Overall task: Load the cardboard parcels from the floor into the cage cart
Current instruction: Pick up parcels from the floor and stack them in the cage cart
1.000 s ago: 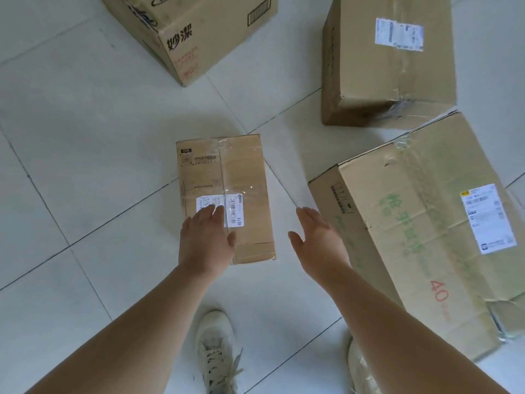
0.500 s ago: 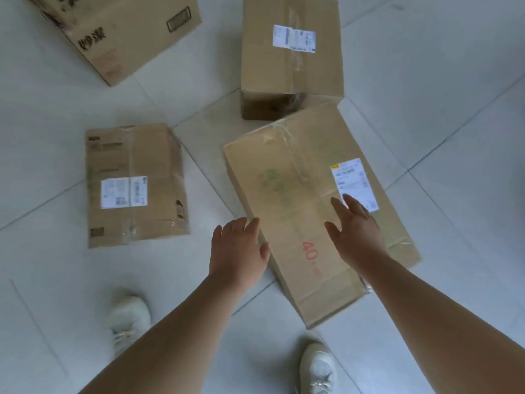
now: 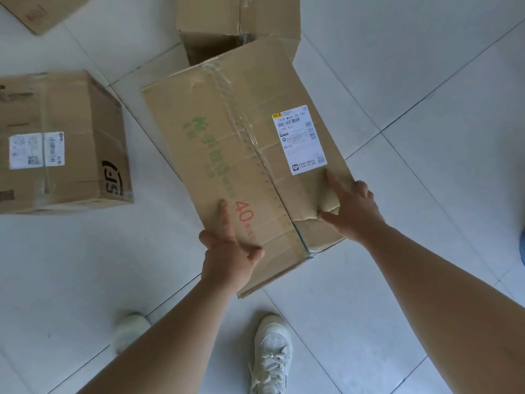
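A large cardboard parcel (image 3: 227, 143) with green print, a red "40" and a white label lies on the tiled floor in the middle. My left hand (image 3: 230, 251) grips its near left edge, with the forefinger straight on the top face and the other fingers over the side. My right hand (image 3: 353, 211) grips the dented near right edge, forefinger and thumb spread on top and the other fingers curled over the side. A smaller labelled parcel (image 3: 56, 137) sits to the left. The cage cart is out of view.
Another parcel (image 3: 238, 21) stands just behind the large one, touching its far end. The corner of a printed box (image 3: 37, 12) shows at top left. My two white shoes (image 3: 271, 354) stand close to the large parcel's near end. Something blue (image 3: 522, 245) pokes in at the right edge.
My view and both hands swung from the small parcel to the large one. My hands came down from hovering above its top and now hold its near edges.
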Demonstrator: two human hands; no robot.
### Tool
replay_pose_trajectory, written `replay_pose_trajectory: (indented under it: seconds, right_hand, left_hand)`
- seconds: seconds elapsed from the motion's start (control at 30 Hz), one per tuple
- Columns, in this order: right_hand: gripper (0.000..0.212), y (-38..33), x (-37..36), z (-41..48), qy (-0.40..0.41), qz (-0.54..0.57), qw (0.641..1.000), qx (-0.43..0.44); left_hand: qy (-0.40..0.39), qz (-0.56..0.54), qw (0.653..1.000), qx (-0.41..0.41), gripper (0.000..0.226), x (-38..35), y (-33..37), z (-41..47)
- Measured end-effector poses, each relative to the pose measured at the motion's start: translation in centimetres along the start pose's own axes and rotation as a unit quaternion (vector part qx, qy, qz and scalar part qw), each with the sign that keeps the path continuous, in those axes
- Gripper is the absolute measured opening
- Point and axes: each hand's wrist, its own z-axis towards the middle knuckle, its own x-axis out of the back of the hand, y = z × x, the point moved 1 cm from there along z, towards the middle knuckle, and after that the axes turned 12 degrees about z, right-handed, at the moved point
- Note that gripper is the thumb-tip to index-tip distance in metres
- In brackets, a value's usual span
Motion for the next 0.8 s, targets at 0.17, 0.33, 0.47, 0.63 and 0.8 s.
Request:
replay_pose_trajectory:
  seconds: [0.17, 0.33, 0.47, 0.63, 0.8]
  right_hand:
    - [0.100, -1.5, -0.7, -0.8, 0.022, 0.028, 0.999, -0.016]
    - [0.092, -5.5, 0.3, -3.5, 0.074, 0.076, 0.994, -0.008]
    - [0.076, -10.9, 3.6, -6.5, 0.108, 0.108, 0.988, 0.005]
    - [0.064, -18.0, 8.6, -12.3, 0.125, 0.054, 0.990, 0.023]
    - [0.067, -25.7, 13.8, -19.6, 0.142, 0.038, 0.986, 0.079]
  left_hand:
    - [0.014, -0.032, 0.999, 0.030, 0.121, 1.3, -0.8, 0.1]
    - [0.055, -0.049, 0.997, 0.030, 0.123, 6.8, -2.7, -0.6]
    - [0.077, -0.062, 0.995, 0.026, 0.114, 13.5, -2.9, -2.7]
    - [0.079, -0.090, 0.992, 0.029, 0.103, 21.4, -4.4, -8.2]
    - [0.124, -0.119, 0.985, 0.032, 0.102, 29.8, -6.5, -16.2]
